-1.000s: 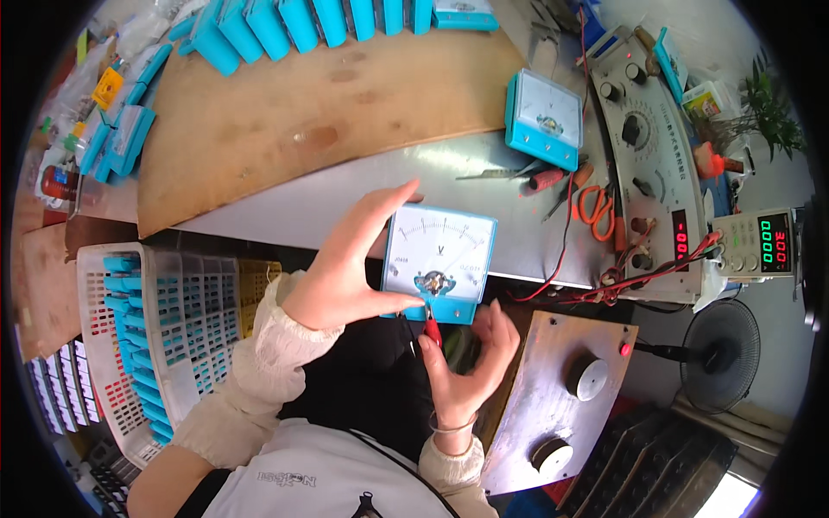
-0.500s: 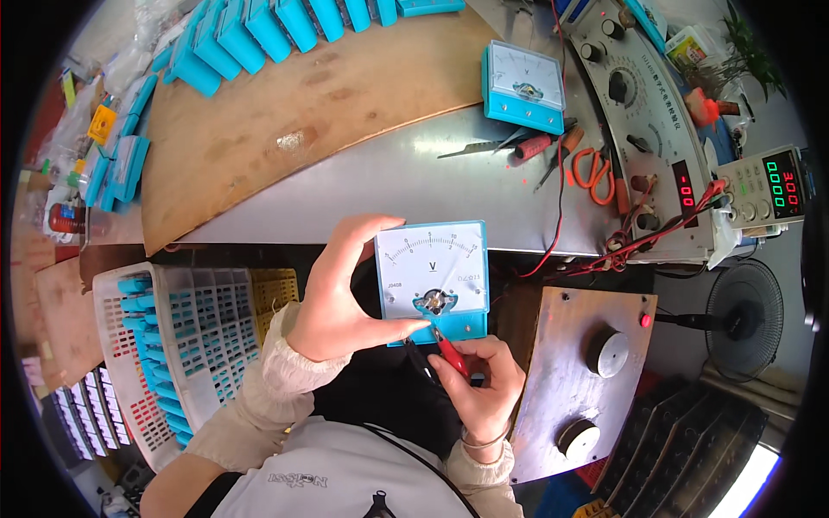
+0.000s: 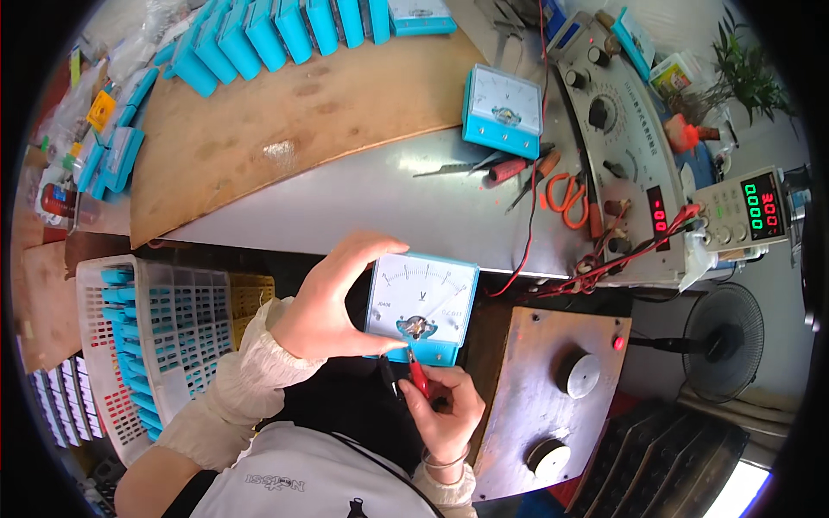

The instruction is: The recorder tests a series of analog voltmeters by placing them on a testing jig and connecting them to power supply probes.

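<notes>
A panel voltmeter (image 3: 425, 293) with a white dial face and a blue case is held in front of me, above my lap. My left hand (image 3: 313, 311) grips it from its left side, with the thumb along the lower face and the fingers at the top edge. At its lower edge, my right hand (image 3: 446, 413) pinches a red clip (image 3: 418, 378), whose tip meets the blue base near a terminal. Just left of that, a black clip (image 3: 389, 376) hangs by the base. Its exact contact with the meter is hidden.
On the metal bench (image 3: 363, 194) lie another meter (image 3: 503, 108), screwdrivers (image 3: 508, 170) and orange-handled scissors (image 3: 566, 200). A calibrator (image 3: 626, 129) and a power supply (image 3: 743, 210) stand right. A white crate (image 3: 186, 324) of blue parts is left; a metal box with knobs (image 3: 557, 397) is right.
The whole view has shifted, so the bench and its things appear lower and farther left. Both hands keep their holds on the voltmeter and the red clip.
</notes>
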Motion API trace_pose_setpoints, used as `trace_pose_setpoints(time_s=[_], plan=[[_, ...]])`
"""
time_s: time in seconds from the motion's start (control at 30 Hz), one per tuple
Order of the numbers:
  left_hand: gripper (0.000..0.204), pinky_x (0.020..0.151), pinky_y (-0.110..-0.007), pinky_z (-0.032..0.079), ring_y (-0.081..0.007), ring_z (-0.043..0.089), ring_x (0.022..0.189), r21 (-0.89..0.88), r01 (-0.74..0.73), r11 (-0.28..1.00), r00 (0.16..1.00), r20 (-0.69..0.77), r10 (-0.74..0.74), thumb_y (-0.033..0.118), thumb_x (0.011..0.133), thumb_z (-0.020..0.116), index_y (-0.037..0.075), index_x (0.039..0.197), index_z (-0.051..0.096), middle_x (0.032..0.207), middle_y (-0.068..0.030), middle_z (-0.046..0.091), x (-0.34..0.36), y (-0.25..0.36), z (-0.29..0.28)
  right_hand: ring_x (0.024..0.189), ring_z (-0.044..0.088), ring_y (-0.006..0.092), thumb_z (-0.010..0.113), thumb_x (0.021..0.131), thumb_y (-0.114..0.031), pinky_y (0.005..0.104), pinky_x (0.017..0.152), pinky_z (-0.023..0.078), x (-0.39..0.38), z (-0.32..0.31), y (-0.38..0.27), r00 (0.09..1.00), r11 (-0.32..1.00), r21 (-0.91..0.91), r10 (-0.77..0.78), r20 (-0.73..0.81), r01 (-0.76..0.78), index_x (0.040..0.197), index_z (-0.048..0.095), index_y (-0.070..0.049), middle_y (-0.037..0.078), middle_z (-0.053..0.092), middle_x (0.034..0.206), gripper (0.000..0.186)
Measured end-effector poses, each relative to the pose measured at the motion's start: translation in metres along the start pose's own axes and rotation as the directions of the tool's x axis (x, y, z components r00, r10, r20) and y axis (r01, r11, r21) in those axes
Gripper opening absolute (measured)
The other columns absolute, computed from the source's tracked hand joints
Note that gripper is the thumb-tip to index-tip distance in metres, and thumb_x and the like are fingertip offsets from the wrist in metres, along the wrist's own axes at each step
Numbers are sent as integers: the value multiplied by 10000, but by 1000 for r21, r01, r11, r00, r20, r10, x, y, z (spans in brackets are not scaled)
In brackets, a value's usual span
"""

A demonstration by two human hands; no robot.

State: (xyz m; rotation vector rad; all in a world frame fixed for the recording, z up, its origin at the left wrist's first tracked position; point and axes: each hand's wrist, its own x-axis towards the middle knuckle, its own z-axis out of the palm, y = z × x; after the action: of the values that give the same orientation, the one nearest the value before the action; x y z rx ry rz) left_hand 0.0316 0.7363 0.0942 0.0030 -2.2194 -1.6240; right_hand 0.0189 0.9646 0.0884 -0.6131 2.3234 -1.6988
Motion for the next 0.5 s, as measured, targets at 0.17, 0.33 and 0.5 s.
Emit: trace_pose_setpoints(time_s=[0.17,0.33,0.5], plan=[[839,1044,-393,431,-317,556,1212,69,-11,998,1000,27,9,173,611,912,37,1341,521,1307,-147,556,2,5,-8,647,646,131,874,732,-12,248,567,534,-1,6,-4,1000,999,-32,20,-23,-20,969,645,9,101,684,841,330],[833,1029,-407,441,-339,561,1191,143,46,989,990,-138,-26,188,609,911,34,1330,524,1276,-156,570,-7,18,-21,671,658,149,863,736,4,260,600,535,21,13,-5,999,1000,16,-15,35,15,940,654,7,102,692,839,292],[845,1021,-426,435,-369,546,1177,218,160,963,845,-535,-19,186,612,903,28,1331,490,1267,-178,544,-52,37,-56,719,668,178,818,762,15,286,632,530,43,43,-23,937,931,119,-350,18,346,903,689,-8,113,701,848,192]])
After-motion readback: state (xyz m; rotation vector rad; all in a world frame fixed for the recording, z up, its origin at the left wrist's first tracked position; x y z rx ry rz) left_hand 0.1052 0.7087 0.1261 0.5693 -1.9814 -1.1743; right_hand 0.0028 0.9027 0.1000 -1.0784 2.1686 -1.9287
